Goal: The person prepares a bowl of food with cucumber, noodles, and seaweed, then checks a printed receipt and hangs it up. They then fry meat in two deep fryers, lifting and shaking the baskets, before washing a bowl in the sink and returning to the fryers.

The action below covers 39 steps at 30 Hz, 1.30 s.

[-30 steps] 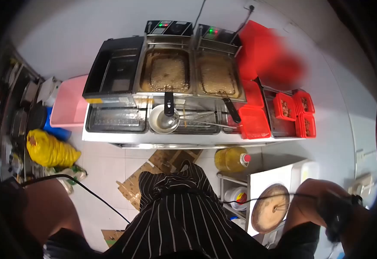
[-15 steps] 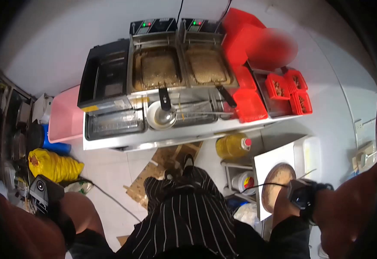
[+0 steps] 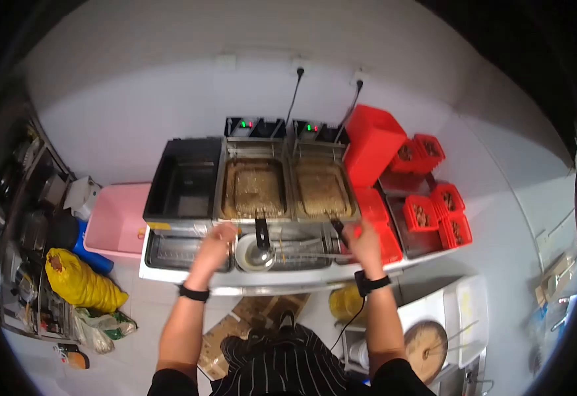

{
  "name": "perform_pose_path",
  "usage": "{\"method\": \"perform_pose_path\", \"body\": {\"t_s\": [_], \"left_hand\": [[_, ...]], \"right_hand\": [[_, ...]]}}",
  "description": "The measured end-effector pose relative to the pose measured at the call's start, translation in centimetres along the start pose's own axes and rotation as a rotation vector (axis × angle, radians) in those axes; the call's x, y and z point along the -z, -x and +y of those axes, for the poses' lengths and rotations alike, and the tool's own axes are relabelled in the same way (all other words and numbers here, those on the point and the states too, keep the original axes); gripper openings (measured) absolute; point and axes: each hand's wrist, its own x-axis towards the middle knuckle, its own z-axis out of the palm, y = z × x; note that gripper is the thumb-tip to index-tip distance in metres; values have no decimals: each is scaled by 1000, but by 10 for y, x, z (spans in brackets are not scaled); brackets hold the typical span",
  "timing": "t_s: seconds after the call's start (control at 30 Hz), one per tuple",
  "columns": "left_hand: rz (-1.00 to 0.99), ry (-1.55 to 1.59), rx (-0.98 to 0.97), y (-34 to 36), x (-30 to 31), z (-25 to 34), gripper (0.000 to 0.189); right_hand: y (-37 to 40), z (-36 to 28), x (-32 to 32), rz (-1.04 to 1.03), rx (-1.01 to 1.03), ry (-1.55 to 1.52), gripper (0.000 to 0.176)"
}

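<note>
Two fryer baskets sit in bubbling oil in side-by-side fryers, their black handles pointing toward me. My right hand is at the right basket's handle, its blurred fingers right beside it. My left hand hangs over the front of the counter, left of the other basket's handle; motion smears its fingers. Between my hands, a metal ladle lies across a white bowl, with long utensils stretching right.
A black-framed basin adjoins the fryers on the left. Red containers with food pieces stand at right, near a tall red bin. A pink tub and yellow sack are at left. A round board sits lower right.
Both my arms have swung forward from my sides, bringing my hands over the counter's front. My view has tilted up, showing more wall and the plugs. The baskets stay in the oil.
</note>
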Motion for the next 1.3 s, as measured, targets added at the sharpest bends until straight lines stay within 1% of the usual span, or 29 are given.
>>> {"method": "perform_pose_path", "body": {"t_s": [0.03, 0.07, 0.1, 0.13, 0.17, 0.2, 0.23, 0.27, 0.3, 0.33, 0.37, 0.4, 0.43, 0.47, 0.5, 0.57, 0.63, 0.73, 0.77, 0.87, 0.97, 1.13, 1.17, 1.2, 1.23, 1.3], "left_hand": [[-52, -584, -304, -40, -7, -90, 47], [-84, -288, 55, -38, -24, -80, 51], [-121, 21, 406, -37, -44, -69, 55], [-159, 137, 491, -49, -53, -82, 56], [-200, 257, 578, -64, -62, -94, 57], [-99, 283, 633, -70, -74, -92, 56], [-158, 341, 637, -80, -77, -93, 50], [-145, 403, 672, -89, -84, -98, 43], [-132, 466, 711, -99, -91, -106, 37], [-134, 519, 704, -107, -94, -116, 29], [-135, 575, 701, -111, -97, -127, 24], [-119, 658, 716, -102, -100, -111, 21], [-133, 778, 743, -94, -102, -99, 24], [-118, 730, 701, -91, -100, -103, 25], [-105, 678, 660, -88, -98, -109, 27], [-100, 649, 604, -79, -99, -101, 29], [-51, 654, 575, -73, -103, -103, 28], [-41, 615, 548, -69, -110, -103, 27], [-33, 612, 563, -68, -110, -102, 27], [-41, 612, 591, -68, -108, -104, 29], [-63, 673, 562, -72, -106, -103, 26], [-65, 655, 590, -76, -100, -105, 25], [-57, 638, 577, -76, -101, -103, 25], [-67, 595, 633, -73, -102, -98, 24], [-86, 603, 615, -66, -105, -94, 24], [-83, 555, 624, -63, -102, -82, 25]], "right_hand": [[-2, 49, -34, -195, -101, 243, 46], [-2, 74, -60, -135, -177, 168, 48], [-1, 89, -73, -38, -139, -3, 47], [-8, 101, -77, -211, -349, -17, 48], [-14, 115, -85, -328, -451, -93, 37], [-16, 115, -83, -435, -628, -459, 29], [-18, 115, -82, -538, -801, -833, 21], [-23, 113, -80, -542, -798, -836, 21], [-30, 110, -77, -636, -882, -889, 15], [-34, 110, -77, -733, -969, -938, 10], [-37, 117, -81, -741, -978, -934, 10], [-37, 127, -88, -789, -958, -1024, 10], [-35, 136, -95, -836, -938, -1116, 12], [-28, 141, -100, -829, -843, -1155, 16], [-18, 135, -96, -836, -869, -1159, 16], [-14, 110, -83, -659, -806, -1040, 17], [1, 127, -105, -630, -841, -1067, 18], [12, 131, -119, -590, -734, -987, 20], [10, 130, -118, -581, -733, -991, 20], [12, 126, -115, -611, -730, -1020, 18], [8, 122, -106, -627, -773, -1013, 17], [14, 123, -108, -601, -779, -1042, 16], [18, 125, -109, -595, -722, -979, 16], [13, 116, -106, -586, -657, -919, 16], [12, 110, -98, -606, -694, -924, 15], [5, 118, -97, -656, -740, -980, 14]]}}
